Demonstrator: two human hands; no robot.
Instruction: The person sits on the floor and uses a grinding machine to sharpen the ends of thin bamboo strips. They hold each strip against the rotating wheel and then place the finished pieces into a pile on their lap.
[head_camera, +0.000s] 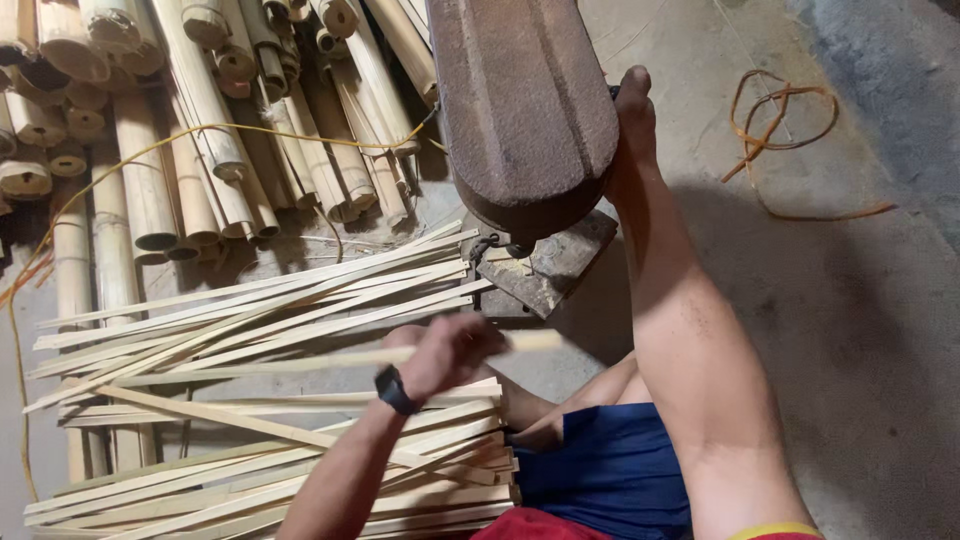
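Left hand (448, 352) with fingers closed around a pale bamboo strip (300, 362), strip lying crosswise just below the rusty machine head (522, 100), right hand (634, 115) gripping the head's right edge, strip pile (250, 300) beneath.

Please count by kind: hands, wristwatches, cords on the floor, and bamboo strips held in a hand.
Hands: 2 (left hand, right hand)
Black wristwatch: 1
Cords: 2 (orange cord, yellow cord)
Held bamboo strip: 1
Total: 6
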